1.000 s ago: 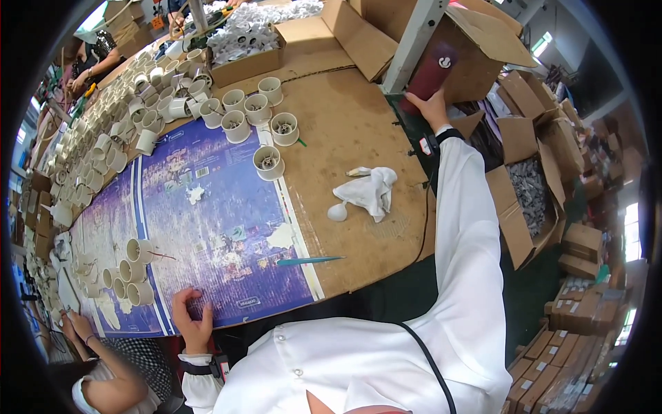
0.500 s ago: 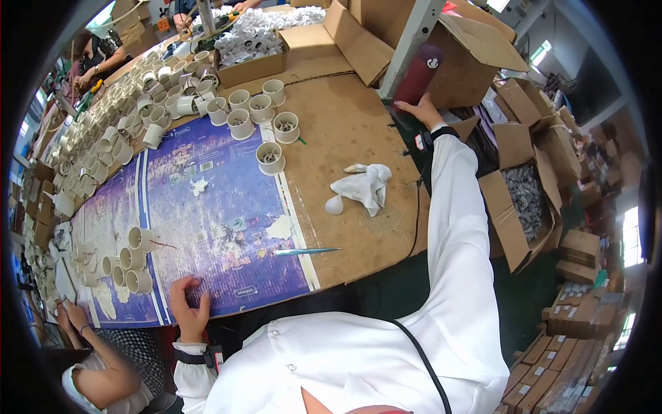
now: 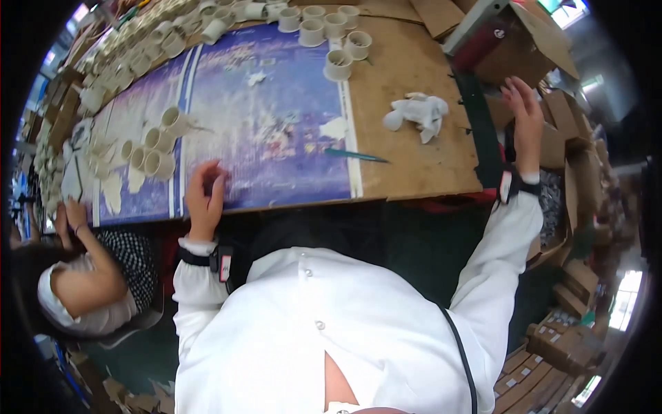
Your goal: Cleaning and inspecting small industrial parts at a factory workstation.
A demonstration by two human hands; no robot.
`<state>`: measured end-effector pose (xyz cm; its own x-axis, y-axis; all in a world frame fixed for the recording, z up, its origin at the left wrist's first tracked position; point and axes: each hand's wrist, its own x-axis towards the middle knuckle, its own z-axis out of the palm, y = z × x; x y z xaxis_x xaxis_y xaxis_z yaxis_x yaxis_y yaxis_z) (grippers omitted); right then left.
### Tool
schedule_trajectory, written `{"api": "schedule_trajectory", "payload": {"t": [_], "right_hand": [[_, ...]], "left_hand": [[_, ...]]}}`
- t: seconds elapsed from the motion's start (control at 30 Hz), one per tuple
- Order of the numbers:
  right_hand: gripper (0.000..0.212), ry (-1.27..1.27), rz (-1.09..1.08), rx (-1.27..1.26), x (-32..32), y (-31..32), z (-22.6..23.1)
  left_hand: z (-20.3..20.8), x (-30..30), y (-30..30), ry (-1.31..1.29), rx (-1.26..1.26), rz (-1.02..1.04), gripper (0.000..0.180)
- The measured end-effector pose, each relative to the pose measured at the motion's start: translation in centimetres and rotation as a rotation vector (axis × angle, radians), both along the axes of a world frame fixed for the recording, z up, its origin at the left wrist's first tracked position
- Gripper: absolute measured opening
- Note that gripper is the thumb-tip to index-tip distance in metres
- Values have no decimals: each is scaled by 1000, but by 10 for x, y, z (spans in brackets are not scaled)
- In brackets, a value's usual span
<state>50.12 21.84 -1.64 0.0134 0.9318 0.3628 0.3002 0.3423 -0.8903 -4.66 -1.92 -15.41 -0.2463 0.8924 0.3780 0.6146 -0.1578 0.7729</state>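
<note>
purple mat point(image 3: 276, 124) at desk's near edge under left hand point(image 3: 203, 200), fingers curled; right hand point(image 3: 525, 117), fingers spread, could topple the cardboard box point(image 3: 531, 48).

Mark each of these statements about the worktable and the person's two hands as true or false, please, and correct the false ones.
1. The left hand rests on the purple sheet at the near table edge. True.
2. The right hand holds the green pen. False: the pen lies alone on the table, and the right hand is raised, fingers spread, near the cardboard box.
3. A crumpled white cloth lies on the bare brown board, right of the purple sheet. True.
4. The white cups on the purple sheet all stand upright. False: that small group lies on its side.
5. Another person's hand is at the far left table edge. True.
</note>
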Motion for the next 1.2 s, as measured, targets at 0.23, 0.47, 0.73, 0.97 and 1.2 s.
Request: {"api": "schedule_trajectory", "payload": {"t": [0.23, 0.47, 0.73, 0.97, 1.2], "right_hand": [[19, -63, 321, 45, -108, -130, -36], [26, -445, 624, 147, -207, -146, -65], [27, -472, 714, 192, -240, -145, -72], [25, -485, 661, 192, -230, -139, -70], [23, -398, 488, 217, -219, -145, -102]], "left_hand": [[-2, -1, 4, -84, 1, 45, 24], [33, 1, 0, 144, -180, -196, 34], [74, 3, 38, 132, -195, -358, 41], [82, 27, 106, 76, -90, -460, 45], [61, -14, 249, -73, 50, 111, 67]]}}
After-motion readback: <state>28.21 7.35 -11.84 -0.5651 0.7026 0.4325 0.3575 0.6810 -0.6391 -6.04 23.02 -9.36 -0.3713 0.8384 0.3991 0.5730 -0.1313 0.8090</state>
